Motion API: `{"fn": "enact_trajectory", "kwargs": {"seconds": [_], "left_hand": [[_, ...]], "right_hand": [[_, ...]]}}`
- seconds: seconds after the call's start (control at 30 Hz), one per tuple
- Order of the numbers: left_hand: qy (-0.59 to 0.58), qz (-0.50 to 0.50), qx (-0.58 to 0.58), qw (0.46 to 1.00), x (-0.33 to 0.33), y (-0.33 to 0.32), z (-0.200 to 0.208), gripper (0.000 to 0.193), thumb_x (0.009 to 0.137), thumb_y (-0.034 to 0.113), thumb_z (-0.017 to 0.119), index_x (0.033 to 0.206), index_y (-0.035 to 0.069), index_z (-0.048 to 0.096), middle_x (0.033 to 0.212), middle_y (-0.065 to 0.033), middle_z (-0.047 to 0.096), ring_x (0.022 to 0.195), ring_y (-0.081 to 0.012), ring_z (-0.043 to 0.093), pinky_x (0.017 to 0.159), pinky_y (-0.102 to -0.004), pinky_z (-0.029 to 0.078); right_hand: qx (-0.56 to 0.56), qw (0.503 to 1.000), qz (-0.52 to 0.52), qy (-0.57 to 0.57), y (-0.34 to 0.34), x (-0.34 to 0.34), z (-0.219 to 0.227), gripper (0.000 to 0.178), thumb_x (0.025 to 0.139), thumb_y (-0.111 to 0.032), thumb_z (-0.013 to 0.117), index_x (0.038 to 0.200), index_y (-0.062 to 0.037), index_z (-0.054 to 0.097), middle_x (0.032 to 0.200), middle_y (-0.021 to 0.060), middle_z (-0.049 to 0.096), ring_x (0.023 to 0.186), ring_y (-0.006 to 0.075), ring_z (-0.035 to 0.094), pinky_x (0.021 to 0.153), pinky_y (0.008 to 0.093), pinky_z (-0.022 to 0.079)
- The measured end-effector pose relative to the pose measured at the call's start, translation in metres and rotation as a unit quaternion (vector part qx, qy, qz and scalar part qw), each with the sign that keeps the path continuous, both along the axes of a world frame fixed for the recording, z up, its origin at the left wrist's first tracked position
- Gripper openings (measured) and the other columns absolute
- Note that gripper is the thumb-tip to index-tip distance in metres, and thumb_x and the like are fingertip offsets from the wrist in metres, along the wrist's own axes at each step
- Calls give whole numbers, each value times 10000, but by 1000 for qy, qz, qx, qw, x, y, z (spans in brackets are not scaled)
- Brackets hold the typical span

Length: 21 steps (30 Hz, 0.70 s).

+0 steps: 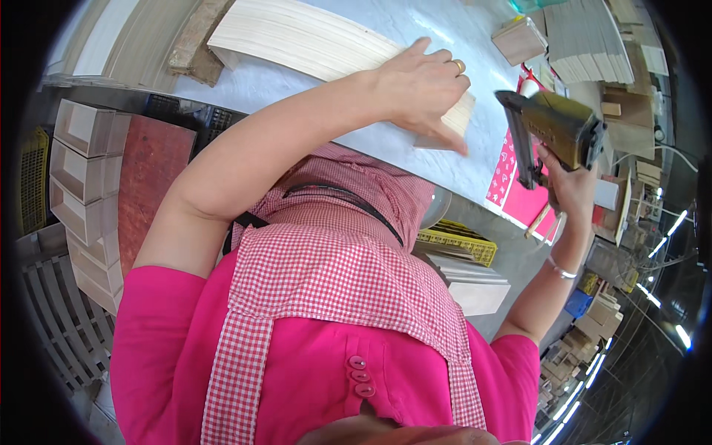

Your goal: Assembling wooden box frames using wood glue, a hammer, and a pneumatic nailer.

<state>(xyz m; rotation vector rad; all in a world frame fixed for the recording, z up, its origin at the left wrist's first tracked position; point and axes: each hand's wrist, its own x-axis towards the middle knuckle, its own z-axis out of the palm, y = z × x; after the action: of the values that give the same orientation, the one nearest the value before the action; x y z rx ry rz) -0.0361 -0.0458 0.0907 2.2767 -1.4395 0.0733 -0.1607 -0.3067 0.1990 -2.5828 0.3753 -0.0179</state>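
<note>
A long pale wooden board (311, 37) with striped grain lies across the light table. My left hand (426, 85), with a ring on one finger, is closed over the board's right end. Its thumb comes down on the near side, and the other fingertips are partly hidden. Further right, my right hand (571, 182) grips a nail gun (556, 126) by its handle. The tool has an olive-coloured body and a dark magazine, and is held up apart from the board, above the table's right side.
A rough wooden block (199, 41) touches the board's left end. Stacked thin panels (589, 44) and a small wooden block (519, 41) stand at the far right. A pink patterned sheet (519, 189) covers the table's right edge. Open wooden boxes (85, 167) are piled at left; a yellow crate (460, 241) sits below the table.
</note>
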Motion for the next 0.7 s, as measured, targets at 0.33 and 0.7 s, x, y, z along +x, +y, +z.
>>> {"fn": "enact_trajectory", "kwargs": {"seconds": [0.33, 0.7], "left_hand": [[31, 61, 102, 992, 42, 84, 25, 482, 856, 467, 683, 997, 6, 679, 1047, -163, 659, 1083, -340, 603, 905, -496, 465], [-79, 50, -96, 991, -28, 43, -52, 262, 757, 134, 715, 1001, 48, 677, 813, -67, 547, 846, -269, 586, 739, -379, 487]], "right_hand": [[-239, 964, -97, -65, -102, -99, -110, 593, 841, -79, 677, 1402, -40, 489, 926, 177, 687, 814, 296, 677, 691, 411, 519], [-317, 920, -231, 14, -110, -83, -163, 584, 834, -188, 727, 1370, -53, 541, 1046, 218, 650, 953, 396, 633, 870, 474, 489]]}}
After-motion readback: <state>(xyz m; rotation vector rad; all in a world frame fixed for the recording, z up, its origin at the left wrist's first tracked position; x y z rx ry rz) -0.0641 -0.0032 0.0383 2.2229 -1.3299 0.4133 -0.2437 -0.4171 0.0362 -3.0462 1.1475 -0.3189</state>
